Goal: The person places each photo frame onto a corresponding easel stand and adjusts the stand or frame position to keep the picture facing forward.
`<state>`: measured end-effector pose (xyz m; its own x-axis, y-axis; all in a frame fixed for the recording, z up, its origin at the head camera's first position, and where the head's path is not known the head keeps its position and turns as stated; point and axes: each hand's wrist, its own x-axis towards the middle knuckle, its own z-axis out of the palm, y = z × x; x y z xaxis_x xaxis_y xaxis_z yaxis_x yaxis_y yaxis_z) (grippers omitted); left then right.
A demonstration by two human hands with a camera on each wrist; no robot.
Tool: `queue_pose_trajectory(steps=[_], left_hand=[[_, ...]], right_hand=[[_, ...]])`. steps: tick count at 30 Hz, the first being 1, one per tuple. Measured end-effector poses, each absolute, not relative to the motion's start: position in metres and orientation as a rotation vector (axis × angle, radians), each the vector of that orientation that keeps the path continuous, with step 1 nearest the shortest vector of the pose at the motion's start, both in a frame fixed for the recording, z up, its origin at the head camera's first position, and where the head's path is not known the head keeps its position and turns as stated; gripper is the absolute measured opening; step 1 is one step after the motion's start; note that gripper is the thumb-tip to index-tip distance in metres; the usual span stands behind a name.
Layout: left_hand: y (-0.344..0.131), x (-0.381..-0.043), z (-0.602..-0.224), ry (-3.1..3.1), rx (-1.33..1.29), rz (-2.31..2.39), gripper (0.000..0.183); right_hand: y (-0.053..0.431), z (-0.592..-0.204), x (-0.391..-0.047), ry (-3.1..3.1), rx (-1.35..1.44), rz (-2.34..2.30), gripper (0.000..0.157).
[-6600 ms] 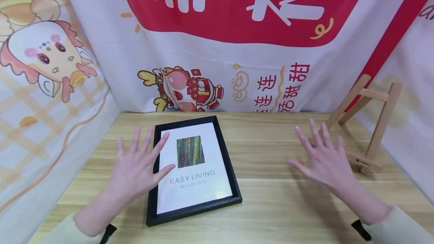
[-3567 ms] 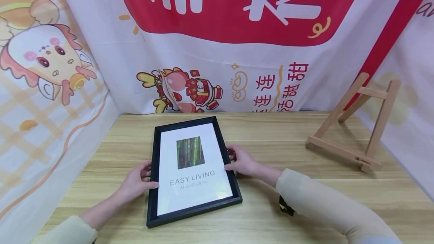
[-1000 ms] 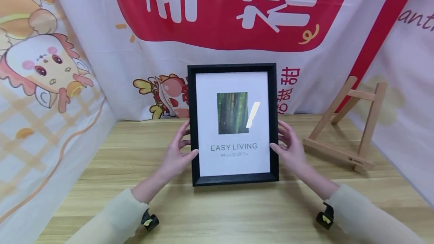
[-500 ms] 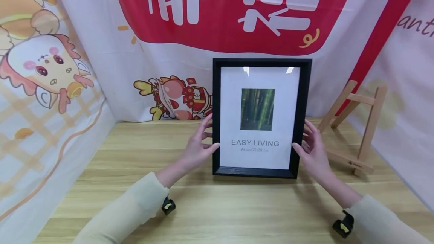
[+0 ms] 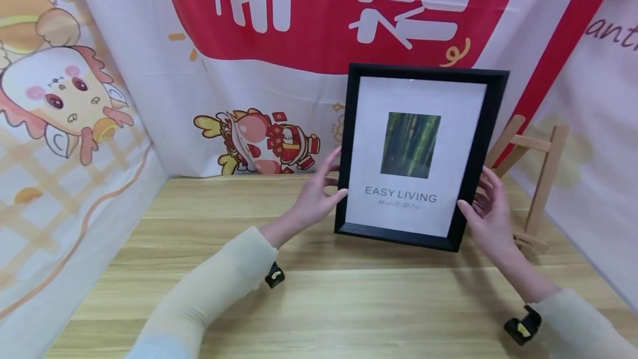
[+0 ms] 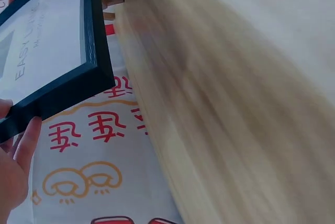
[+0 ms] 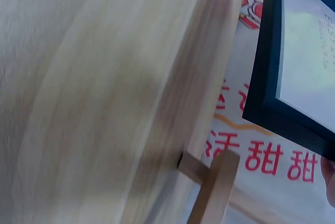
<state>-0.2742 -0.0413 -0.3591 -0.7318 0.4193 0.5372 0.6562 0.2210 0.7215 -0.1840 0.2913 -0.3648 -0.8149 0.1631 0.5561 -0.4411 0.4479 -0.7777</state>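
A black picture frame (image 5: 410, 98) with a bamboo picture and the words EASY LIVING is held up between both hands, tilted slightly clockwise. My left hand (image 5: 315, 199) grips its left side, thumb on the front and fingers behind. On the opposite side my right hand (image 5: 490, 220) grips it the same way. Both wrist views show the lower edge of the frame (image 6: 97, 59) raised above the table. A wooden easel (image 5: 543, 176) stands on the right, partly hidden behind the frame and the right hand; its leg (image 7: 215, 187) shows in the right wrist view.
The wood-grain table (image 5: 319, 303) reaches back to a white and red printed cloth (image 5: 249, 82). Printed cloth (image 5: 65, 193) also walls the left side, and another sheet (image 5: 598, 154) stands close behind the easel on the right.
The hands took hold of the frame lying on the table and raised it. Over the last second it moved right and up toward the easel, tilting clockwise.
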Motion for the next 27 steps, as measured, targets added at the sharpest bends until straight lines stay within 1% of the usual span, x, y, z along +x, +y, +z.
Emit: queue_pose_trajectory(steps=[6, 13, 19, 27], left_hand=[[-0.011, -0.291, -0.35, -2.209, -1.115, -1.462, 0.093], [0.025, -0.306, -0.334, -2.241, -1.155, -1.373, 0.089], [0.053, -0.313, -0.321, -2.271, -1.183, -1.32, 0.086], [0.088, -0.32, -0.316, -2.276, -1.178, -1.447, 0.091]], right_hand=[[0.309, -0.357, -0.184, -2.013, 0.159, 1.398, 0.082], [0.333, -0.347, -0.187, -1.749, 0.133, 1.536, 0.075], [0.358, -0.342, -0.189, -1.792, 0.05, 1.46, 0.076], [0.385, -0.336, -0.187, -1.785, 0.026, 1.46, 0.077]])
